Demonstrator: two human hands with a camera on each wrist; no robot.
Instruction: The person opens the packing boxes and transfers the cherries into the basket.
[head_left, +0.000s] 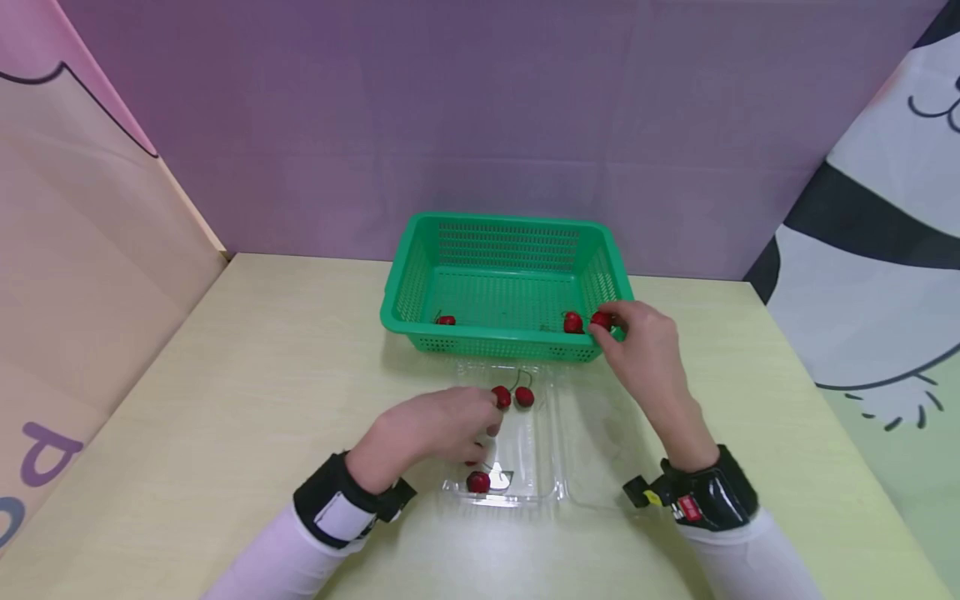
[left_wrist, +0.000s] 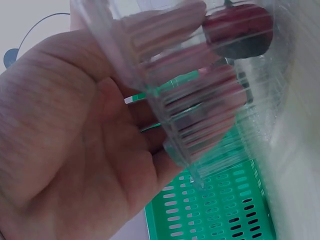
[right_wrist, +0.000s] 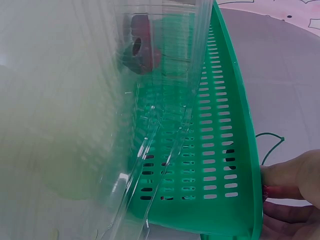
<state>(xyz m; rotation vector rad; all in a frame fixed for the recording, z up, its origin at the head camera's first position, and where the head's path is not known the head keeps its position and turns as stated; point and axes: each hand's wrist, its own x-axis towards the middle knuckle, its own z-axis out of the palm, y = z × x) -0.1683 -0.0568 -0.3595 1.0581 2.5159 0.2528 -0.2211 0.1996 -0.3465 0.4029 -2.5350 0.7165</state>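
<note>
My right hand (head_left: 647, 354) pinches a red cherry (head_left: 601, 320) between thumb and fingertips above the right front corner of a green basket (head_left: 506, 343). In the right wrist view a curved green stem (right_wrist: 272, 134) rises above the fingers. My left hand (head_left: 438, 427) reaches into a clear plastic box (head_left: 536, 467), fingers fairly straight and spread among the cherries. Two cherries (head_left: 524, 397) lie at the box's far end, one beside the fingertips; another cherry (head_left: 478, 482) is near its front. A bit of red shows under the left thumb, mostly hidden.
Inside the basket lie a cherry (head_left: 573, 322) on the right and another cherry (head_left: 446, 320) on the left. The box's clear lid (head_left: 600, 475) lies folded out to the right on the pale table (head_left: 300, 350). A purple backdrop (head_left: 495, 108) stands behind.
</note>
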